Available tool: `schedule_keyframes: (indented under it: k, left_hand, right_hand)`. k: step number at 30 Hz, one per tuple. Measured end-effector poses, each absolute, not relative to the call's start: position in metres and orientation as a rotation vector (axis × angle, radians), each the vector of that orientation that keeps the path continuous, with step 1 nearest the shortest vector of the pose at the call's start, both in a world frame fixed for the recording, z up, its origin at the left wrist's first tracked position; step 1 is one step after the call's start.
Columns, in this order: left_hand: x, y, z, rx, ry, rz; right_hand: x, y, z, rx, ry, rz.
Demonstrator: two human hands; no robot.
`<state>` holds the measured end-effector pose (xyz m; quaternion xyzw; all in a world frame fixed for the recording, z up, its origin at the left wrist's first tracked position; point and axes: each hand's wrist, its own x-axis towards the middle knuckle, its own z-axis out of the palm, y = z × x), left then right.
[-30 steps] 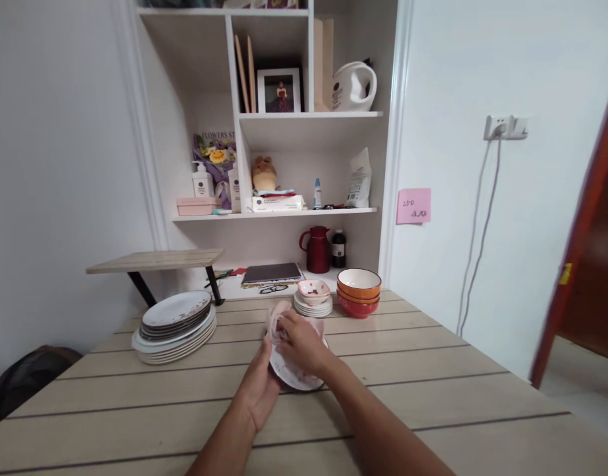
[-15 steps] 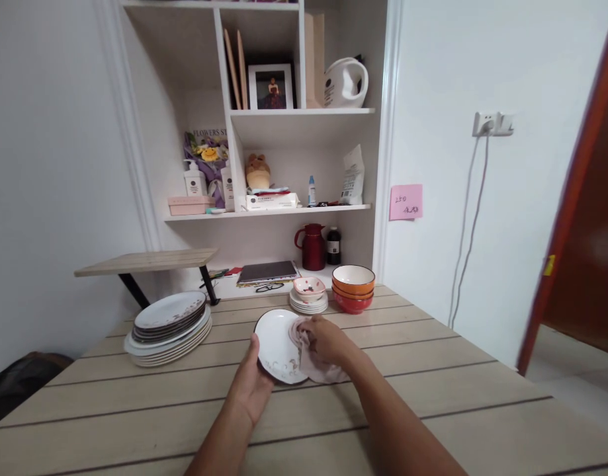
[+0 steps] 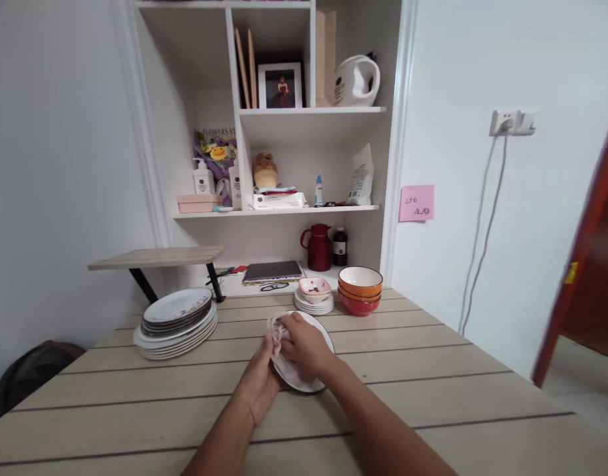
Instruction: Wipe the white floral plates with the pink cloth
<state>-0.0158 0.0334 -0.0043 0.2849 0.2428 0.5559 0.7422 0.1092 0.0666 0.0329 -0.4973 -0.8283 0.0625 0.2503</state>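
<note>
A white plate with a dark rim [image 3: 319,323] is held tilted just above the table in front of me. My left hand [image 3: 262,382] grips its left edge, thumb on top and fingers underneath. Pressed onto the plate's face, my right hand [image 3: 304,347] is closed on a pale pink cloth [image 3: 276,324], bunched at the plate's left side. The cloth and right hand cover much of the plate. To the left stands a stack of plates [image 3: 177,325], patterned dark-rimmed ones above plain white ones.
Behind the plate, a small patterned bowl [image 3: 314,289] sits on small white saucers [image 3: 313,305]. Beside them are stacked orange and red bowls [image 3: 360,291]. A raised wooden stand [image 3: 157,258] is at the back left. Shelves [image 3: 278,213] rise behind the wooden table [image 3: 433,410].
My right hand has carried the cloth from the plate's right side across to its left side. The plate sits a little further right, and the camera view has shifted slightly left.
</note>
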Motion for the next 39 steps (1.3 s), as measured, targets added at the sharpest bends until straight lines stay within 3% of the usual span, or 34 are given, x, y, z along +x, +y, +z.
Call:
schedule_keyframes:
  k: [6,11,18,23,31,39]
  left_hand:
    - [-0.021,0.037,-0.006,0.485,0.634,1.255]
    - [-0.023,0.038,-0.006,0.55,0.609,1.255]
    - [-0.019,0.032,-0.002,0.599,0.541,1.255]
    - [-0.016,0.032,-0.001,0.592,0.51,1.248]
    - [-0.021,0.039,-0.006,0.505,0.516,1.305]
    - [-0.022,0.036,-0.006,0.466,0.554,1.283]
  right_hand:
    - [0.123,0.055,0.034,-1.299,-2.549,0.341]
    - [0.146,0.065,0.035,-1.72,-2.276,0.263]
    - [0.132,0.082,0.033,-1.833,-1.935,0.141]
    - [0.104,0.077,0.032,-1.574,-1.885,0.196]
    - [0.121,0.053,0.025,-1.014,-2.437,0.524]
    - [0.154,0.077,0.026,-1.664,-2.113,0.2]
